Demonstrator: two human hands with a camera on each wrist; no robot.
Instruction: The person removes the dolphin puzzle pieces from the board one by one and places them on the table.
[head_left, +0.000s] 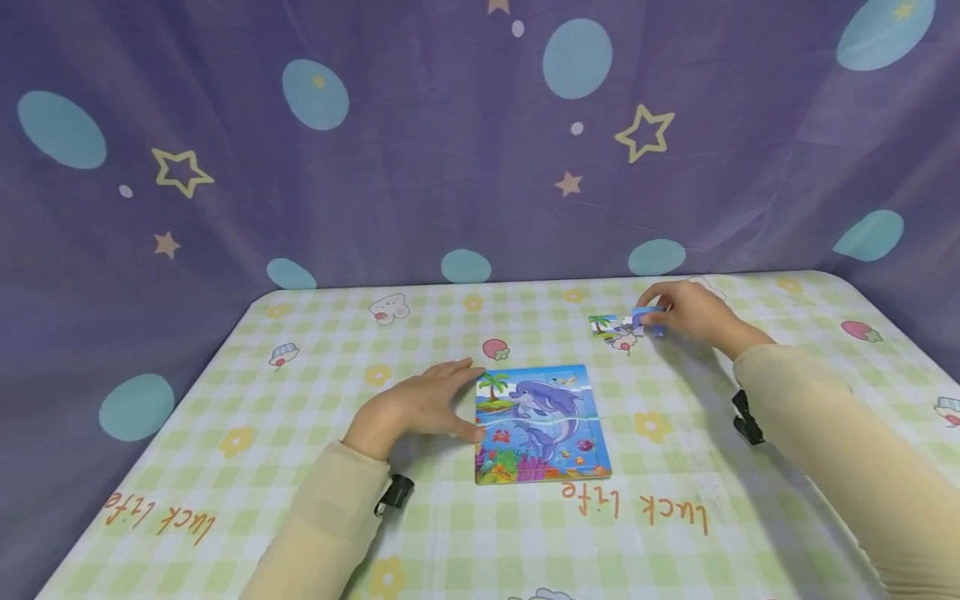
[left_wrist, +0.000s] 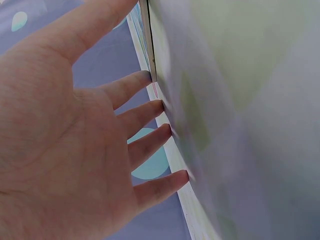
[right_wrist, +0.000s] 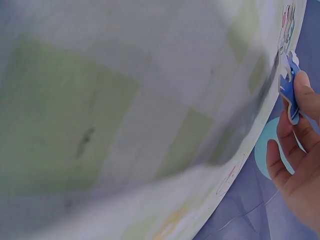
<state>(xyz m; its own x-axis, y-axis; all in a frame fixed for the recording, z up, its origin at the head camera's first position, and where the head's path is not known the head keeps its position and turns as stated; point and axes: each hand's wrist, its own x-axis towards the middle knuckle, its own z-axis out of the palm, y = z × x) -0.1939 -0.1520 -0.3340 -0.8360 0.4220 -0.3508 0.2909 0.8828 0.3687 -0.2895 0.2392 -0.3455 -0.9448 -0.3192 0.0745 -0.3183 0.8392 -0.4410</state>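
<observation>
A dolphin jigsaw puzzle [head_left: 540, 425] in a flat board lies on the table, its picture filled with dolphins, a palm tree and coral. My left hand [head_left: 416, 404] is at its left edge, thumb and index finger against the board; in the left wrist view the other fingertips touch the tablecloth. Farther back on the right, my right hand [head_left: 693, 312] pinches a blue puzzle piece [right_wrist: 288, 92] between thumb and fingers. Just below and beside that hand lie a few puzzle pieces [head_left: 602, 325], one with a palm tree; the hand partly hides them.
A green-and-white checked tablecloth [head_left: 315, 467] with printed flowers, strawberries and lettering covers the table. Behind its far edge hangs a purple curtain [head_left: 420, 192] with stars and teal spots. Black straps [head_left: 746, 418] sit on the wrists.
</observation>
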